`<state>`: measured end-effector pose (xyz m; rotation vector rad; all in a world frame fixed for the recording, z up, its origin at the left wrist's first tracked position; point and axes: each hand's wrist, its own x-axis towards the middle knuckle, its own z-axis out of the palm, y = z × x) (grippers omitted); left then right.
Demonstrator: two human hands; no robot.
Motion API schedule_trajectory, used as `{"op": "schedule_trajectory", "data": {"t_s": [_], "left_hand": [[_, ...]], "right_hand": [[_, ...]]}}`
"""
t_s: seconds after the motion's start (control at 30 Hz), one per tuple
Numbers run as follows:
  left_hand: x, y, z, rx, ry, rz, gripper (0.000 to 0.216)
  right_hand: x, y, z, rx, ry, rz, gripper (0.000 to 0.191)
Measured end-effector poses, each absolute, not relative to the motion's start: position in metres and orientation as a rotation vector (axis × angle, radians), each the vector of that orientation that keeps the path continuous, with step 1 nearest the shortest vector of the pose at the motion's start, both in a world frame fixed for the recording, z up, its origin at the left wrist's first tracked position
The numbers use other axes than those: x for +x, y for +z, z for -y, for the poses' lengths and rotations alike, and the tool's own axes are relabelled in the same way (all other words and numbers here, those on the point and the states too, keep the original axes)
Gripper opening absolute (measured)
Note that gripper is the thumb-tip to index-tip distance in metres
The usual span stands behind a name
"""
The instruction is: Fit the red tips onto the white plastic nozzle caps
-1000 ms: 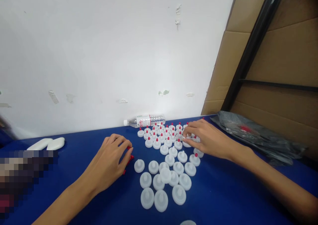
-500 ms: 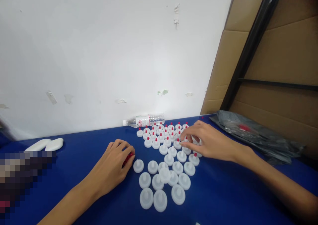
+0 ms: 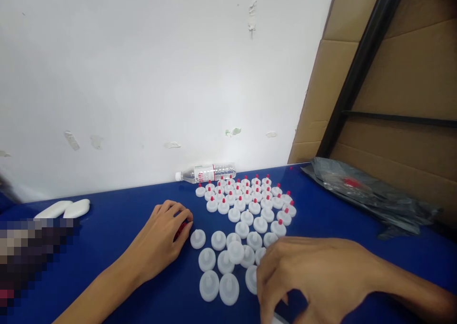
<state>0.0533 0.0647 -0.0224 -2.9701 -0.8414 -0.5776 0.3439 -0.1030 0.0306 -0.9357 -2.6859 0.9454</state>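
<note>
My left hand [image 3: 167, 231] lies on the blue table with its fingers curled round a cluster of small red caps [image 3: 183, 229], mostly hidden under the palm. At the bottom edge is my right hand [image 3: 303, 276], thumb and fingers apart and arched over a white piece [image 3: 279, 319] that the frame cuts off; its fingertips run out of view. Between the hands stand many round white plastic lids with a central nozzle. The nearer lids [image 3: 229, 288] have bare nozzles, while those farther back [image 3: 254, 206] carry red tips. One bare lid [image 3: 235, 251] rests on top of others.
A clear plastic bottle [image 3: 207, 173] lies along the white wall behind the lids. Two white oval objects [image 3: 76, 208] sit at the left. A grey plastic bag [image 3: 371, 195] with something red lies at the right, before cardboard [image 3: 323, 86] and a black frame [image 3: 357, 71].
My right hand has moved from the red-tipped lids down toward the bottom edge. One lid that was by its fingers now shows a red tip. My left hand stays in place.
</note>
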Motion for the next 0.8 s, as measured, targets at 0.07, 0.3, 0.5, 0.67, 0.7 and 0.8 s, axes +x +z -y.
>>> {"op": "schedule_trajectory", "data": {"t_s": [0.07, 0.3, 0.5, 0.67, 0.7, 0.8], "left_hand": [[0.053, -0.022, -0.065, -2.973, -0.576, 0.838, 0.021], [0.052, -0.022, -0.065, -2.97, -0.586, 0.833, 0.02], [0.053, -0.023, -0.064, -2.956, -0.625, 0.821, 0.021], [0.054, -0.022, -0.065, -2.944, -0.665, 0.805, 0.021], [0.054, -0.021, -0.065, -2.941, -0.68, 0.799, 0.021], [0.054, -0.015, -0.06, -2.92, -0.76, 0.768, 0.022]], "right_hand": [[0.344, 0.038, 0.104, -0.997, 0.928, 2.601, 0.03], [0.342, 0.045, 0.1, -1.157, 0.735, 2.286, 0.027], [0.344, 0.028, 0.09, -1.141, 0.515, 2.219, 0.013], [0.341, 0.025, 0.091, -1.081, 0.43, 2.197, 0.011], [0.34, 0.024, 0.092, -1.071, 0.426, 2.193, 0.011], [0.337, 0.022, 0.094, -1.059, 0.42, 2.194, 0.013]]}}
